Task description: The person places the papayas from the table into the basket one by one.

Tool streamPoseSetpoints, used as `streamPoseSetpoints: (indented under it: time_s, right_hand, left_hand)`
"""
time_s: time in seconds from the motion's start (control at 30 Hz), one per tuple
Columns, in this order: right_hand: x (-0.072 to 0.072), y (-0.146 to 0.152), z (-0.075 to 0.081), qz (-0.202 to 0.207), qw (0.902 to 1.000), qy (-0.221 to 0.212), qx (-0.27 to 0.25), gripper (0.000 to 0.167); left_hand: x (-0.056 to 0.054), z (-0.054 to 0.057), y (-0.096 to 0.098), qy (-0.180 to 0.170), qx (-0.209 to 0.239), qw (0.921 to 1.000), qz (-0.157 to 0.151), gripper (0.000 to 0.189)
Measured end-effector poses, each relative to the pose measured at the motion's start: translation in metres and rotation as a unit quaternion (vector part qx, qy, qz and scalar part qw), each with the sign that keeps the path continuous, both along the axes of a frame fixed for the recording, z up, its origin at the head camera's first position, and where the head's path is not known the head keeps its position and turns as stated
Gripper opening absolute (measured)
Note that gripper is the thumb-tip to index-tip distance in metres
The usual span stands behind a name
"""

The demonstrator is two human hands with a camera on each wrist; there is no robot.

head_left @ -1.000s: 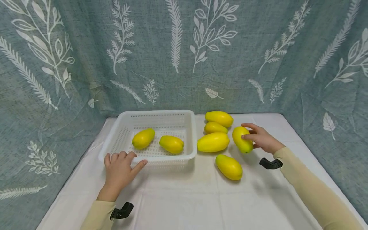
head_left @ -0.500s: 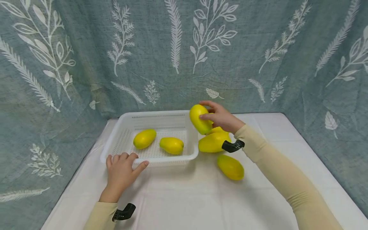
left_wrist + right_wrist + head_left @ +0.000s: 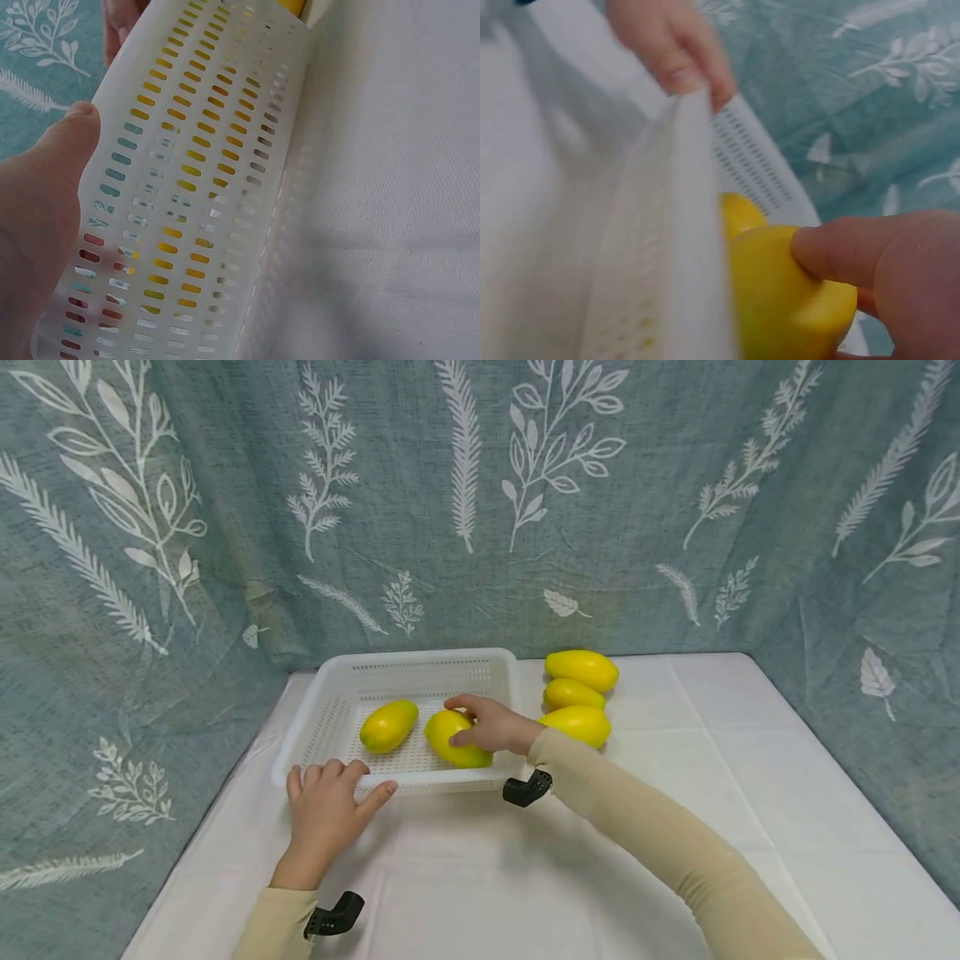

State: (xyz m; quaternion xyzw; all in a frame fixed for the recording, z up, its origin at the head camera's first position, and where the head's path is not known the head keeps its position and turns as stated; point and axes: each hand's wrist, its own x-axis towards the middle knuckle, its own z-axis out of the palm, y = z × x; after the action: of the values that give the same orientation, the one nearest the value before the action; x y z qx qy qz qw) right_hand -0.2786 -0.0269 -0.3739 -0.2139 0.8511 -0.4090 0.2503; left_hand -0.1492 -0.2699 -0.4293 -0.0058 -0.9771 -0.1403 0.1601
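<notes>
A white perforated plastic basket [image 3: 431, 779] stands on the cloth, left of centre. My left hand [image 3: 324, 814] holds its near rim; the left wrist view shows the thumb [image 3: 71, 135] along the rim and skin through the slots. My right hand [image 3: 491, 727] is inside the basket at its right side, gripping a yellow mango [image 3: 444, 731]. The right wrist view shows the thumb pressed on that mango [image 3: 776, 292]. Another mango [image 3: 388, 727] lies to its left. Whether a further mango lies beneath the gripped one, I cannot tell.
Right of the basket, two mangoes [image 3: 581, 670] [image 3: 573, 694] and a third mango [image 3: 581, 725], partly behind the right sleeve, lie on the white cloth [image 3: 697, 752]. A grey-green leaf-patterned curtain [image 3: 420, 610] rises behind the table. The right forearm [image 3: 645, 810] crosses the table's right half.
My right hand has lifted a mango from the right of the table and carried it left into the basket. The mango nearest the front is now hidden by the arm. My left hand stays put.
</notes>
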Motion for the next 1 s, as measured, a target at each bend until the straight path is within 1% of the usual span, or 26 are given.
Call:
streamPoseSetpoints:
  time_s: [0.1, 0.23, 0.3, 0.43, 0.6, 0.73, 0.83, 0.93, 1.0]
  right_hand:
    - [0.003, -0.005, -0.008, 0.002, 0.9996, 0.014, 0.023, 0.061]
    - [0.007, -0.01, -0.012, 0.002, 0.9993, 0.008, 0.037, 0.06]
    - [0.009, -0.011, -0.012, 0.001, 0.9993, 0.001, 0.037, 0.061]
    - [0.011, -0.011, -0.01, 0.0, 0.9993, 0.005, 0.037, 0.06]
    - [0.009, -0.001, -0.003, -0.006, 0.999, 0.031, 0.03, 0.059]
    - [0.002, 0.026, 0.015, -0.021, 0.9982, 0.055, -0.003, 0.058]
    - [-0.005, 0.056, 0.034, -0.054, 0.9966, 0.055, -0.029, 0.058]
    - [-0.01, 0.091, 0.047, -0.091, 0.9939, 0.056, -0.028, 0.058]
    - [-0.013, 0.115, 0.049, -0.117, 0.9917, 0.049, -0.018, 0.059]
  left_hand:
    - [0.0, -0.001, 0.0, 0.004, -0.001, 1.0, -0.001, 0.05]
    - [-0.001, -0.002, 0.0, 0.014, -0.003, 0.9999, -0.006, 0.05]
    - [-0.001, -0.002, 0.0, 0.015, -0.004, 0.9999, -0.006, 0.05]
    - [0.0, -0.002, -0.001, 0.012, -0.004, 0.9999, -0.003, 0.05]
    - [0.0, -0.003, 0.001, 0.015, -0.002, 0.9999, -0.005, 0.049]
    - [0.0, -0.003, 0.002, 0.02, -0.002, 0.9998, -0.009, 0.049]
    - [-0.001, -0.002, 0.002, 0.02, -0.002, 0.9997, -0.011, 0.05]
    - [-0.001, -0.001, 0.001, 0.014, -0.002, 0.9999, -0.009, 0.05]
    - [0.0, 0.0, 0.0, 0.008, -0.003, 0.9999, -0.006, 0.05]
